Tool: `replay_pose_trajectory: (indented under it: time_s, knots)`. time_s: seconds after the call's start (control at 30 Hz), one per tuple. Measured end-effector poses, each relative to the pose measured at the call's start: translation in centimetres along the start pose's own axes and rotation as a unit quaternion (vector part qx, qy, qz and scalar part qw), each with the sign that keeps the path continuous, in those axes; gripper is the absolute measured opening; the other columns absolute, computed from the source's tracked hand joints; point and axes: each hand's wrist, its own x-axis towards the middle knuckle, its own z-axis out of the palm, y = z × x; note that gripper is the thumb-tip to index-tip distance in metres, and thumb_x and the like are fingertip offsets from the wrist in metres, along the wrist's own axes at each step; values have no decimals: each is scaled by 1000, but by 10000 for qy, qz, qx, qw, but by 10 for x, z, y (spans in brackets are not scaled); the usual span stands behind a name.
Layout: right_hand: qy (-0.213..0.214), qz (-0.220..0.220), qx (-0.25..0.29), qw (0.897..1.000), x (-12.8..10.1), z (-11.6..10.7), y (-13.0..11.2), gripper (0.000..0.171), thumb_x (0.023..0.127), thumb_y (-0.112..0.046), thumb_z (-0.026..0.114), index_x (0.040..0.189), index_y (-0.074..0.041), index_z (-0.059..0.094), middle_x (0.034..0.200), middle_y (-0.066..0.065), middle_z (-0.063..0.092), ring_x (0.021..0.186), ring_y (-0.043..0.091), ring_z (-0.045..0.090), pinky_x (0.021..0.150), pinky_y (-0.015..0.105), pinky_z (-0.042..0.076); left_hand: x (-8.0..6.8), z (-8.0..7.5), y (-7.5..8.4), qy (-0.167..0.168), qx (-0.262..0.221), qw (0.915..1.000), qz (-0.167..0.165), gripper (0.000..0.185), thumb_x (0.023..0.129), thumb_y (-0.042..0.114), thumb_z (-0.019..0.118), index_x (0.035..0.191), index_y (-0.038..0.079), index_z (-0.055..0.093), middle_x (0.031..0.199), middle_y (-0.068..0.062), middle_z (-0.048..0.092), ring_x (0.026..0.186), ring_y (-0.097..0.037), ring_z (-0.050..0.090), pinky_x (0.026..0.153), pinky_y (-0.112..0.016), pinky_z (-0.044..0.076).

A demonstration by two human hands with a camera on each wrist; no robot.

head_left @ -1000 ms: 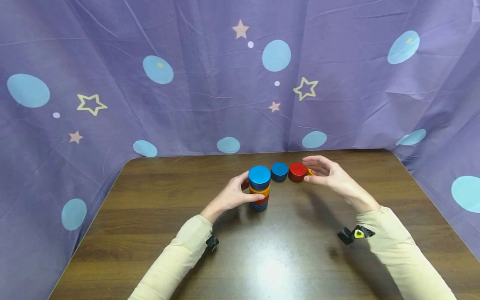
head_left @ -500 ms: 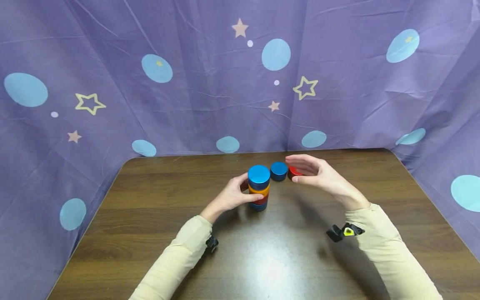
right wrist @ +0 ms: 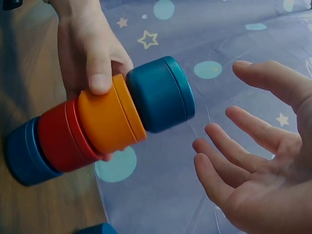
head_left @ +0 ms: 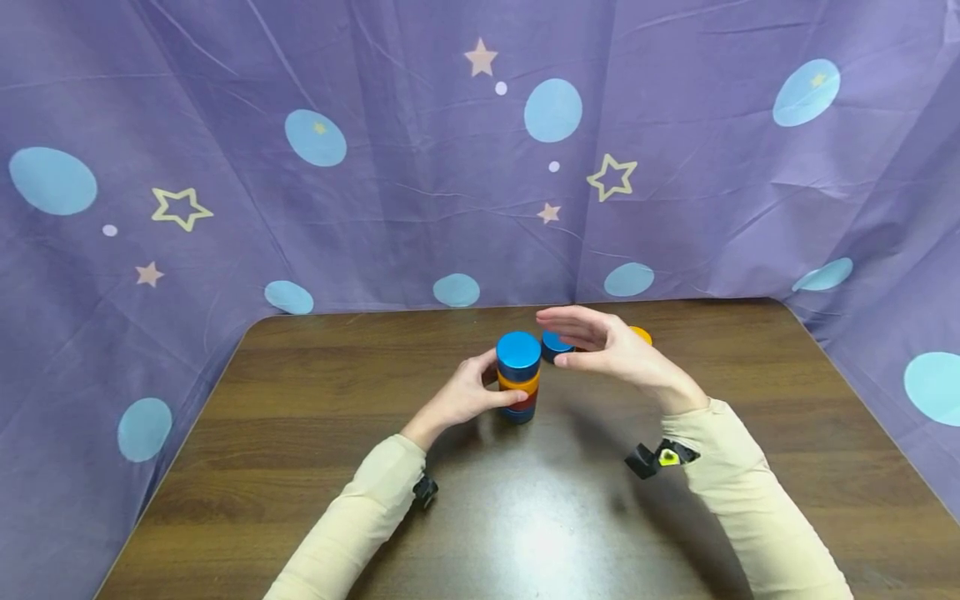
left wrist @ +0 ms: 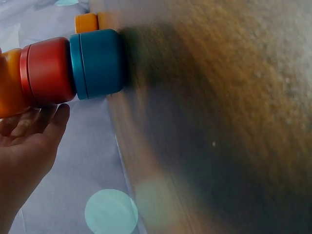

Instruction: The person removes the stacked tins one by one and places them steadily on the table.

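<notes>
Since a second ago my right hand [head_left: 600, 346] has slid left from the orange tin [head_left: 641, 335] across the red one, now hidden, and hovers over the loose blue tin [head_left: 553, 344], grip wide, holding nothing. Left hand [head_left: 465, 392] grips the stack [head_left: 518, 377] at its orange tier on the surface [head_left: 525, 500].

Risk: my right fingers pass just beside the stack top; a brush there could topple it.

Count: stack of four tins; loose tins seen, two.

Stack of 4 tins [head_left: 518, 377]: blue, orange, red, blue; star-and-dot purple cloth [head_left: 420, 167].
</notes>
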Motion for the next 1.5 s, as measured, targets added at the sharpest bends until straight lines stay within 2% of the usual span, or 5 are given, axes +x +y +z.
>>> replay_pose_trajectory:
  time_s: [0.23, 0.63, 0.87, 1.2, 1.5]
  knots:
    - [-57, -354, 47, 9993, 12, 16, 14, 62, 86, 1, 71, 141, 1, 42, 139, 16, 50, 130, 29, 45, 108, 41, 34, -1, -1, 0, -38, -30, 10000, 15, 55, 85, 6, 75, 134, -1, 51, 124, -14, 60, 111, -25, 59, 97, -37, 46]
    - [62, -110, -49, 9999, 19, 31, 36, 66, 85, -2, 72, 143, 0, 41, 142, 15, 46, 126, 26, 48, 107, 53, 31, -1, 1, -3, 0, -21, 9999, 149, 50, 83, 5, 75, 129, -1, 54, 123, -14, 61, 111, -25, 59, 98, -38, 46]
    - [104, 105, -57, 9999, 19, 32, 36, 59, 87, -5, 71, 141, -5, 47, 139, 12, 49, 122, 25, 51, 102, 38, 41, 0, 0, -3, -78, 79, 9999, 120, 51, 84, 7, 75, 130, 1, 53, 124, -13, 60, 112, -26, 59, 99, -40, 45]
    - [247, 54, -82, 9996, 12, 27, 30, 58, 87, -4, 71, 139, -5, 48, 134, 13, 54, 116, 25, 56, 96, 36, 47, -1, -1, -5, -90, 179, 9997, 109, 48, 85, 9, 75, 128, -1, 54, 118, -12, 61, 108, -25, 60, 96, -40, 47]
    - [586, -12, -36, 9983, -2, 15, 25, 59, 85, -2, 72, 139, -3, 48, 132, 15, 55, 114, 24, 57, 93, 31, 49, -1, 0, -2, -96, 301, 9995, 49, 53, 86, 11, 74, 132, -1, 51, 121, -13, 60, 109, -24, 59, 98, -41, 46]
